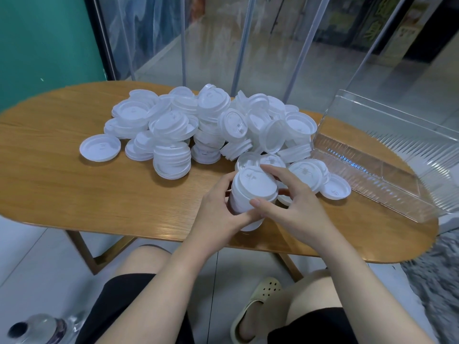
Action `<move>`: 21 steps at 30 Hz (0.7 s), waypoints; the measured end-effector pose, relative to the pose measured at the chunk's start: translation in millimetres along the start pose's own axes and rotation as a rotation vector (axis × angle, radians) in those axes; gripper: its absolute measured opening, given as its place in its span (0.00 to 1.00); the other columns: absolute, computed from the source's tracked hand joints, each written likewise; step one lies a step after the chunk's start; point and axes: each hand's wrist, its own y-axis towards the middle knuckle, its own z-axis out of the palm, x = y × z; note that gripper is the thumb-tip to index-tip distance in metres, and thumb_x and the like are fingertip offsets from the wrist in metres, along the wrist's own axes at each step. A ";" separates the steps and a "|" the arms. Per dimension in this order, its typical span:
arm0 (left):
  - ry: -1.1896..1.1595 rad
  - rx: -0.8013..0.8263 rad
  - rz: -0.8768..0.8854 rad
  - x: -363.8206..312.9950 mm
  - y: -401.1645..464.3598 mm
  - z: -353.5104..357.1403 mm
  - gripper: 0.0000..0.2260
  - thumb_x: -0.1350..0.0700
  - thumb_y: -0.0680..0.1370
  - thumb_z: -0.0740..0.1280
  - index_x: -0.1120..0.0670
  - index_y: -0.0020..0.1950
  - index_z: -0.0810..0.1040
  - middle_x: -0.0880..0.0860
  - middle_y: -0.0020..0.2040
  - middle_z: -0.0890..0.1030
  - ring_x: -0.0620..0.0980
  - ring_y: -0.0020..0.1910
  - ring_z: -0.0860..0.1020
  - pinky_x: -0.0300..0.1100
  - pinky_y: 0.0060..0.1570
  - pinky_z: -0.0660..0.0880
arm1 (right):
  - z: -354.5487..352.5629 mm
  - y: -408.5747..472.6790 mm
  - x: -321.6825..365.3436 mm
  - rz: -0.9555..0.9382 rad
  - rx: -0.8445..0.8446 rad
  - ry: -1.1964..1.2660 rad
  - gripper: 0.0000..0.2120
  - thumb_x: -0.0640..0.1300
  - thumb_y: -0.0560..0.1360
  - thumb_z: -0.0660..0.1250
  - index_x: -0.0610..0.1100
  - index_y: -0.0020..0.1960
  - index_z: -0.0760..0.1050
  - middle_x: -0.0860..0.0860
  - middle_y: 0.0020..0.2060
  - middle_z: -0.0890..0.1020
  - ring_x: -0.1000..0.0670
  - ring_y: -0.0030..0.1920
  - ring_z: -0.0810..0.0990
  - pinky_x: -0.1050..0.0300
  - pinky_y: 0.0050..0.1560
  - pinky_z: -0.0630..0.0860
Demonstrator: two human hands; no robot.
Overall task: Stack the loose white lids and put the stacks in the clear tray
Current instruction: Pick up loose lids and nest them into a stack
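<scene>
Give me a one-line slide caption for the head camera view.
Both hands, left hand and right hand, grip a stack of white lids beside the lid pile and clear tray.

bare tabletop (74,189) left and front, lid pile (206,125) fills centre, loose lids (334,187) crowd clear tray (367,170) near side

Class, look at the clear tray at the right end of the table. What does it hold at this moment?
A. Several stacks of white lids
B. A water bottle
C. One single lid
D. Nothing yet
D: the clear tray shows only its bare ribbed floor, while both hands hold a stack of lids above the table.
</scene>
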 end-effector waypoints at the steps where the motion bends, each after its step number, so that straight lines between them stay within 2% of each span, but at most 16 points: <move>1: -0.002 0.002 0.002 -0.1 -0.3 -0.2 0.32 0.49 0.69 0.82 0.42 0.71 0.74 0.40 0.62 0.82 0.41 0.62 0.80 0.41 0.58 0.80 | -0.8 0.3 0.1 0.003 0.008 -0.013 0.31 0.52 0.73 0.79 0.60 0.72 0.71 0.71 0.64 0.73 0.76 0.61 0.69 0.81 0.56 0.64; 4: -0.008 -0.001 0.004 -0.6 -0.8 0.0 0.33 0.49 0.69 0.82 0.43 0.71 0.75 0.40 0.62 0.82 0.40 0.61 0.80 0.37 0.56 0.79 | -2.3 0.8 2.6 -0.003 0.026 -0.025 0.34 0.55 0.72 0.79 0.58 0.74 0.70 0.71 0.64 0.73 0.76 0.62 0.69 0.80 0.57 0.65; 6: 0.000 -0.006 0.006 0.2 -0.2 0.2 0.33 0.49 0.67 0.83 0.43 0.70 0.75 0.39 0.61 0.82 0.39 0.61 0.79 0.34 0.56 0.77 | -4.4 0.7 2.8 -0.021 0.020 -0.016 0.35 0.63 0.70 0.76 0.58 0.74 0.71 0.67 0.66 0.76 0.70 0.66 0.71 0.74 0.61 0.68; 8: 0.021 -0.010 0.015 2.1 0.9 -0.1 0.35 0.47 0.66 0.84 0.42 0.70 0.74 0.39 0.62 0.81 0.39 0.62 0.79 0.33 0.56 0.77 | -9.4 2.4 -2.7 -0.041 -0.048 -0.021 0.33 0.68 0.70 0.69 0.58 0.72 0.73 0.63 0.66 0.77 0.63 0.68 0.73 0.65 0.65 0.71; 10: 0.030 -0.010 0.017 3.9 1.4 -0.2 0.36 0.47 0.65 0.84 0.42 0.70 0.74 0.39 0.63 0.81 0.39 0.63 0.78 0.32 0.57 0.76 | -18.8 6.5 -13.6 -0.075 -0.163 -0.074 0.28 0.65 0.72 0.67 0.54 0.69 0.76 0.61 0.66 0.78 0.60 0.69 0.73 0.61 0.67 0.70; 13: 0.042 -0.008 0.019 4.5 1.3 -0.7 0.36 0.45 0.65 0.84 0.42 0.70 0.74 0.38 0.63 0.80 0.37 0.62 0.77 0.29 0.56 0.74 | -36.7 14.7 -36.6 -0.113 -0.257 -0.294 0.26 0.56 0.74 0.69 0.45 0.68 0.77 0.55 0.68 0.76 0.56 0.71 0.71 0.54 0.75 0.66; 15: 0.051 -0.001 0.022 4.2 1.3 -1.4 0.36 0.44 0.65 0.83 0.41 0.70 0.74 0.37 0.63 0.80 0.36 0.62 0.77 0.29 0.56 0.74 | -47.7 20.3 -52.2 -0.100 -0.250 -0.458 0.27 0.52 0.74 0.73 0.42 0.70 0.76 0.50 0.70 0.75 0.50 0.74 0.69 0.44 0.76 0.66; 17: 0.055 0.005 0.023 3.6 1.2 -2.3 0.36 0.42 0.64 0.83 0.41 0.70 0.73 0.37 0.63 0.79 0.35 0.62 0.76 0.27 0.56 0.73 | -54.9 24.8 -63.1 -0.057 -0.204 -0.562 0.32 0.52 0.72 0.77 0.41 0.72 0.74 0.48 0.72 0.74 0.46 0.75 0.68 0.39 0.76 0.65; 21: 0.053 0.008 0.022 2.3 0.1 -2.5 0.38 0.39 0.63 0.81 0.41 0.71 0.73 0.37 0.64 0.79 0.35 0.63 0.76 0.26 0.55 0.73 | -59.5 30.2 -70.1 0.006 -0.145 -0.635 0.37 0.53 0.69 0.80 0.43 0.73 0.73 0.48 0.71 0.75 0.45 0.75 0.69 0.40 0.76 0.64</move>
